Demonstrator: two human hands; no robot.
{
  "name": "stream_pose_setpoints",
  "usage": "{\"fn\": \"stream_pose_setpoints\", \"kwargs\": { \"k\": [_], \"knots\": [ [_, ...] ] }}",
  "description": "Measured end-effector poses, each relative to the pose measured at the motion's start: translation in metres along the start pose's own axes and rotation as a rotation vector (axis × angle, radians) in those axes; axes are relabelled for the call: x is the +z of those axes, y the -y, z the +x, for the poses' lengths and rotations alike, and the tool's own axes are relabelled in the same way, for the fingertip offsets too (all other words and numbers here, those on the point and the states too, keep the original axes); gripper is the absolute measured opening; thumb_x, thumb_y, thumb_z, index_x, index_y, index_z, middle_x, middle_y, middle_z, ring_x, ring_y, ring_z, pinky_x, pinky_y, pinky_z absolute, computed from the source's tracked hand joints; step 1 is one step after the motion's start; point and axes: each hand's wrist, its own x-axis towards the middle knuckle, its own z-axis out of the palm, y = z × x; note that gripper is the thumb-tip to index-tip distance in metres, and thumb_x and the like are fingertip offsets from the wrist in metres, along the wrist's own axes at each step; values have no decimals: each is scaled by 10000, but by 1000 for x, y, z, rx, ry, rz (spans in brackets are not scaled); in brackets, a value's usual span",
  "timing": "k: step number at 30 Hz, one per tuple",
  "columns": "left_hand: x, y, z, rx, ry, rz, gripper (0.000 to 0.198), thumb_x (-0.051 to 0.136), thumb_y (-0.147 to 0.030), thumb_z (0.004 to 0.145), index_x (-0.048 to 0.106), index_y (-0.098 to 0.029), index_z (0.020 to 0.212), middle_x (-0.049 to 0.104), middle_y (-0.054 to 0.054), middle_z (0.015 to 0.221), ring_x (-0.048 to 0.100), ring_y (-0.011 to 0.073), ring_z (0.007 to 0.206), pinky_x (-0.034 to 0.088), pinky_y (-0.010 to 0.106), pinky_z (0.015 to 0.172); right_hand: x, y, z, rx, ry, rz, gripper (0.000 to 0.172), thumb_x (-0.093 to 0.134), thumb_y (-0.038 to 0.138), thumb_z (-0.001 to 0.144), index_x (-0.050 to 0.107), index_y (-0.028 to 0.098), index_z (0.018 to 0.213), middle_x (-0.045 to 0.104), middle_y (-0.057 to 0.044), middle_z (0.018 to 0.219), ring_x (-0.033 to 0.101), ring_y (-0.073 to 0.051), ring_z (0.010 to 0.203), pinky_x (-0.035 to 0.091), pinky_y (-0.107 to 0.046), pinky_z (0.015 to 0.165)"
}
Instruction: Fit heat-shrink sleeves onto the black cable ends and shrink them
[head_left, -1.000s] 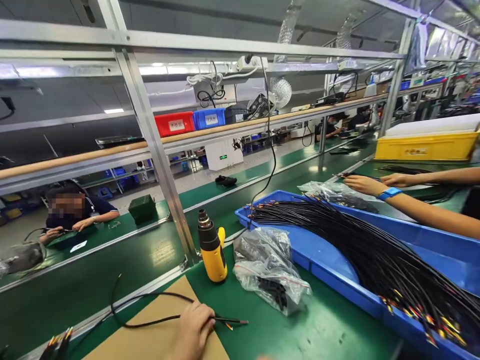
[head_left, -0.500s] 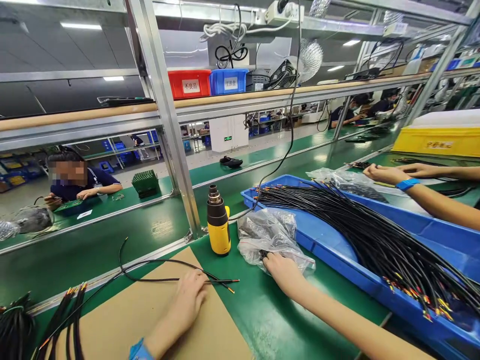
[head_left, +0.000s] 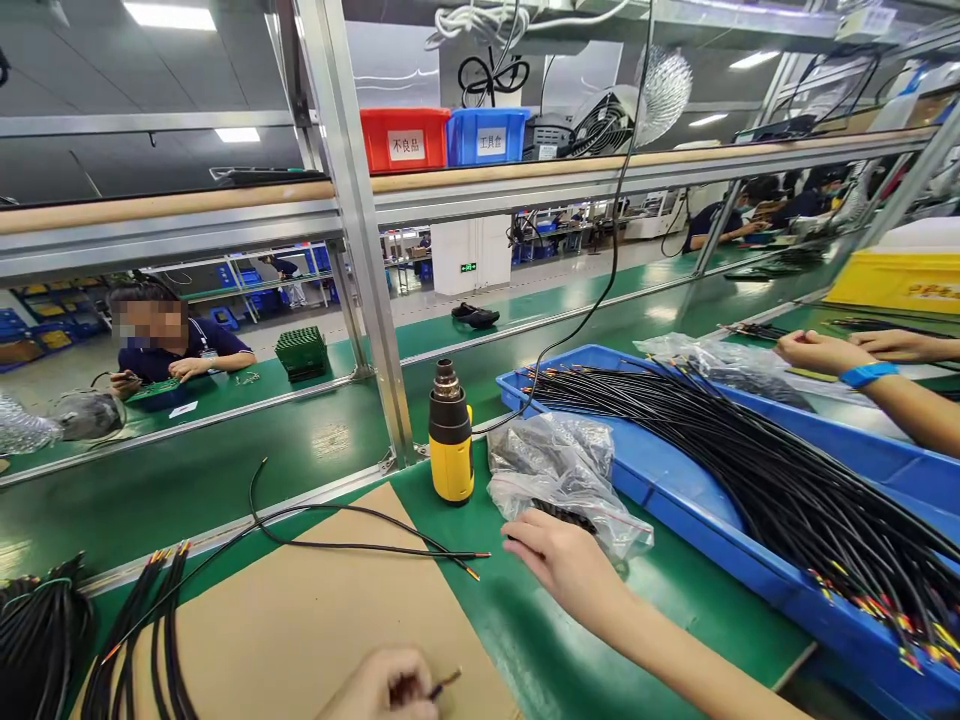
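My left hand (head_left: pixel 379 690) pinches a short black tube (head_left: pixel 446 683); my right hand (head_left: pixel 566 567), fingers loosely spread, rests against the plastic bag (head_left: pixel 559 475).

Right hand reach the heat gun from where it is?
Probably yes. The right hand is at the clear plastic bag, and the yellow heat gun stands upright just past it on the green bench top. Only that soft bag lies between.

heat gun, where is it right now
In the head view, the heat gun stands upright on the green bench, just left of the clear plastic bag and right of the cardboard sheet's top corner.
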Motion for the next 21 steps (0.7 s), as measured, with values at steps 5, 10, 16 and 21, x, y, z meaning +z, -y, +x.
{"fn": "stream_pose_setpoints", "kwargs": {
  "k": [5, 10, 16, 21],
  "knots": [
    [-29, -55, 0, -48, -357, -364, 451, 544, -591, 684, 552, -159, 816, 390, -76, 474, 290, 44, 387, 220, 172, 391, -2, 38, 30, 192, -27, 902, 200, 617, 342, 692, 654, 163, 774, 616, -19, 623, 565, -149, 569, 458, -270, 524],
    [-39, -81, 2, 65, -497, -454, 443, 549, -544, 712, 585, -125, 851, 413, -73, 445, 251, 24, 350, 155, 177, 377, 6, 82, 61, 234, 42, 1373, 279, 686, 359, 624, 639, 126, 770, 619, -35, 656, 569, -129, 591, 450, -222, 490],
    [-45, -84, 7, 100, -539, -574, 387, 609, -505, 667, 576, -129, 750, 489, -48, 493, 321, 18, 331, 113, 181, 373, 18, 103, 73, 198, 77, 1508, 270, 696, 361, 630, 626, 120, 730, 604, -22, 569, 581, -121, 560, 425, -193, 476],
    [-50, -82, 10, 107, -517, -657, 346, 612, -464, 688, 579, -126, 751, 479, -60, 473, 265, 0, 318, 92, 180, 367, 23, 102, 75, 227, 89, 1527, 252, 695, 353, 636, 630, 129, 730, 622, -23, 598, 572, -107, 577, 413, -174, 475]
  ]
}}
